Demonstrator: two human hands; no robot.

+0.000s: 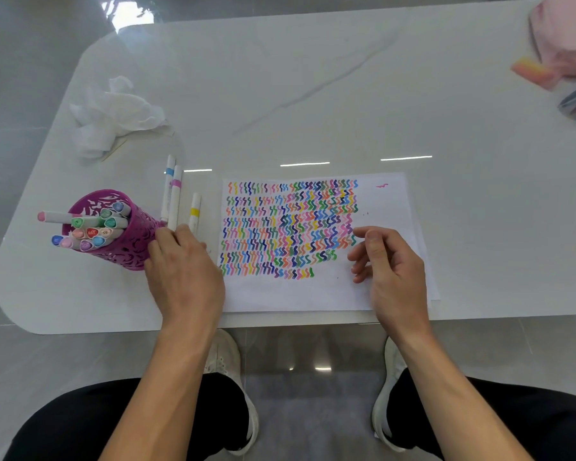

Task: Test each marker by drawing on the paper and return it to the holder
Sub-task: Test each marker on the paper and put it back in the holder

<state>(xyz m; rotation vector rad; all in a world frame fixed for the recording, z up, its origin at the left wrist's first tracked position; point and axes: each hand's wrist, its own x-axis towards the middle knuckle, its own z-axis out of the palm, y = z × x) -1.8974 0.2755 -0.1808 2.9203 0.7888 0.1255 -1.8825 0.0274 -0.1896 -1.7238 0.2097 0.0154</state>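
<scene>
1. Table [313,94]: white, marble-veined, rounded corners. It carried every item below.

2. Paper [386,201]: white sheet at the near edge, right of centre. Rows of short multicoloured squiggles filled its left and middle, and its right margin was mostly blank.

3. Left hand [183,271]: palm down on the table between holder and paper. Its fingertips lay over the near ends of the loose markers and beside the holder wall. Whether they gripped a marker could not be told.

4. Right hand [393,271]: over the paper's right part, fingers loosely curled, thumb raised, holding nothing.

5. Tissue [113,114]: white, crumpled, at the far left of the table.

6. Holder [127,247]: magenta perforated cup, left of the paper. It contained about a dozen capped markers [92,232], with caps in green, red, orange, blue, pink and lilac. One pink-capped marker [52,217] leaned out over the left rim.

7. Loose markers: three white barrels lay side by side on the table between holder and paper. They were the blue-banded marker [169,181], the pink-banded marker [176,191] and the yellow-banded marker [194,211], the last nearest the paper.
</scene>
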